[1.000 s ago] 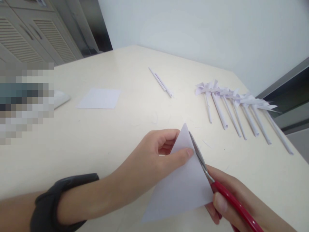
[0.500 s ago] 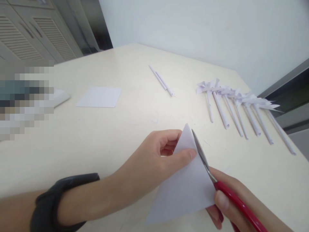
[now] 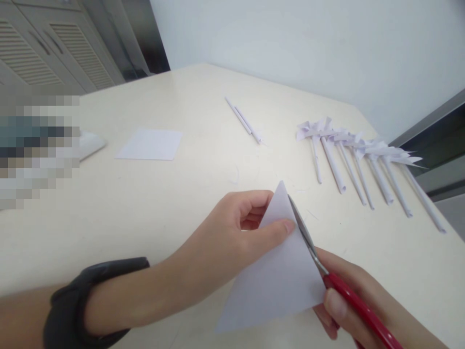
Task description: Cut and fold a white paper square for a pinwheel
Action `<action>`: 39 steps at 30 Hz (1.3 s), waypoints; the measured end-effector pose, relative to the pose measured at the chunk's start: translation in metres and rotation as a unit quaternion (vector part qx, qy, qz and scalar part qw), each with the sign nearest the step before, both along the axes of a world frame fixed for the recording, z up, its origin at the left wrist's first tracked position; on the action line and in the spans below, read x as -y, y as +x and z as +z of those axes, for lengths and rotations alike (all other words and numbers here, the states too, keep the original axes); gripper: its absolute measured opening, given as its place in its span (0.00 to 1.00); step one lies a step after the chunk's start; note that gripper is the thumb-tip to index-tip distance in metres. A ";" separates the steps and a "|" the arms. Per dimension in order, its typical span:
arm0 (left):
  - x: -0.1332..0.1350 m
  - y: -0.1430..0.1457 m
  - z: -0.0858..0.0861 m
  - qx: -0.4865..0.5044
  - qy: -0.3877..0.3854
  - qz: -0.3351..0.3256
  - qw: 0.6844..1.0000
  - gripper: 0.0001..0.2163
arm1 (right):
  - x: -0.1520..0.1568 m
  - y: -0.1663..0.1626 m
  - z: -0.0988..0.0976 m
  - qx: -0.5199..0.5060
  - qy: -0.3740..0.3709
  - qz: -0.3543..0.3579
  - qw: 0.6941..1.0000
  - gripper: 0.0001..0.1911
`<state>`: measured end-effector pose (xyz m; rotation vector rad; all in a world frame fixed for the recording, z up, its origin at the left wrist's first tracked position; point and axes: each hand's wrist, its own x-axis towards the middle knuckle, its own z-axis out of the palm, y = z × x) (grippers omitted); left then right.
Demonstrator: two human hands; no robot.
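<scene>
My left hand (image 3: 250,228) pinches a white sheet of paper (image 3: 272,286), thumb on top and the fingers curled behind it. The sheet has a pointed upper corner and is held just over the table. In my right hand (image 3: 345,300) is a pair of scissors (image 3: 348,291) with red handles. Its metal blades lie along the paper's right edge, below the tip, near my left thumb. Part of the handles is hidden by my fingers and the frame's lower edge.
Several paper pinwheels (image 3: 363,145) on rolled sticks lie in a row at the right. Two rolled paper sticks (image 3: 243,121) rest farther back. A flat white paper (image 3: 150,144) is at the left, beside a blurred-out area. Thin paper scraps (image 3: 236,175) dot the table (image 3: 189,106).
The paper and both hands have shifted very slightly upward in the view. The scissor blades stay along the right edge, and the holds are the same.
</scene>
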<state>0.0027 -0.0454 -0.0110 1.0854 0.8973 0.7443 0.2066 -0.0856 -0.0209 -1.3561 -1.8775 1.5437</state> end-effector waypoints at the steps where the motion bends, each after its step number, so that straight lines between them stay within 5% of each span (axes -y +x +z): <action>1: 0.000 0.000 0.002 -0.003 -0.003 -0.004 1.000 0.06 | 0.001 0.000 -0.001 0.015 0.008 -0.003 1.000 0.20; 11: 0.000 0.002 0.005 -0.004 -0.012 -0.008 1.000 0.05 | -0.002 0.003 -0.001 0.055 0.013 0.048 0.997 0.19; 21: -0.002 0.001 0.004 -0.019 -0.011 -0.008 1.000 0.07 | -0.001 -0.001 0.000 0.013 0.045 0.005 0.999 0.17; 39: -0.003 -0.002 -0.005 0.041 0.014 -0.003 0.999 0.10 | 0.002 0.006 -0.004 -0.016 -0.050 0.020 0.998 0.21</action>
